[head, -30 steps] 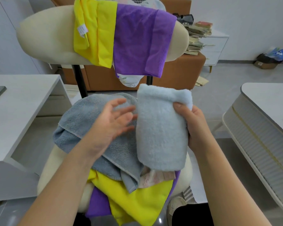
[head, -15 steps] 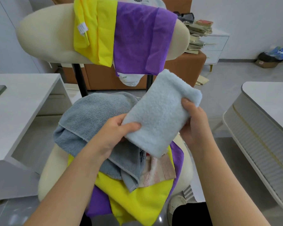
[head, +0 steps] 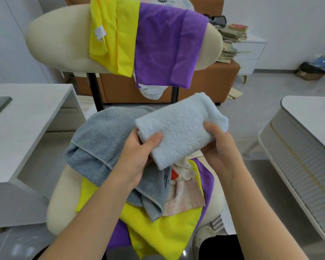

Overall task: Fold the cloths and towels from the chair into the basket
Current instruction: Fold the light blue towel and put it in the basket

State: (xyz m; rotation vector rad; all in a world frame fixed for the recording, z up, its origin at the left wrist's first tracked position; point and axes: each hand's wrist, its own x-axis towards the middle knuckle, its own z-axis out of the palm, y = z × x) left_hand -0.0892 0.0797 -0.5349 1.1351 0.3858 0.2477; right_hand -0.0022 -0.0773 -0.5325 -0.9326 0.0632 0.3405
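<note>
Your left hand [head: 139, 152] grips the lower left end of the folded light blue towel [head: 180, 128], thumb on top and fingers curled underneath. Your right hand [head: 219, 149] pinches the towel's right edge, thumb on its upper face. The two hands are apart, one at each end, and the towel lies tilted between them at the centre of the frame, held above the pile on the chair.

Just below and to the left, a grey towel [head: 105, 136] is heaped on the chair seat [head: 64, 194], passing under your left wrist. Beneath the blue towel a pink striped towel [head: 182, 196] shows, lying on a yellow cloth [head: 158, 231] and a purple cloth [head: 204, 175] spread over the seat toward the bottom of the frame.

At the top, the cream backrest [head: 60, 44] carries a second yellow cloth [head: 113, 34] and a second purple cloth [head: 165, 45], draped side by side and touching. A white desk [head: 26, 119] stands at the left edge, a white table [head: 308, 128] at the right.
</note>
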